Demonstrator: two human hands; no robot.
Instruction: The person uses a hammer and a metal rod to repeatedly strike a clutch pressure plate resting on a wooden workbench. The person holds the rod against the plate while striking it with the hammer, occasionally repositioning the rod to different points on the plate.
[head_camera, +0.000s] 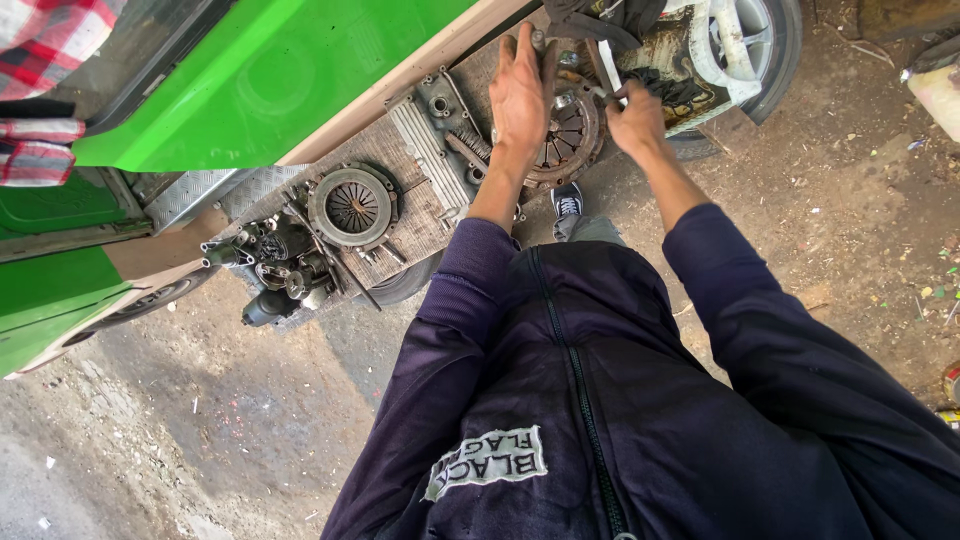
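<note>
— Left hand (520, 92) laid flat, fingers spread, pressing on rusty round clutch plate (566, 132). Right hand (634, 118) closed around metal wrench (608, 80) at same plate's far edge.

— Largest around?

— Green vehicle body (290, 70) across upper left, cream trim along its lower edge. Then dirt floor (200, 420), littered with small scraps. Dark navy zip jacket (600, 400) filling lower right, both sleeves pushed up at forearms.

— Next in size?

— Wooden board (410, 190), grimy, lying under vehicle's edge, carrying the parts. Tyre with silver rim (745, 45) at top right, just beyond right hand.

— Parts on board?

— Ribbed grey engine cover (425, 140), beside left forearm. 2 clutch pieces in all: rusty one under both hands at board's upper end, second clutch plate (351, 207), greyer, lying apart toward lower left. Cluster of small dark cylindrical parts (275, 270) at board's lower-left end.

— Smaller still?

— Dark sneaker (567, 203) on floor between forearms, just below rusty plate. Red-and-white checked sleeve (45, 90) at top left corner, belonging to somebody else. Wrench head itself hidden behind fingers, so exact contact with plate impossible to tell.
</note>
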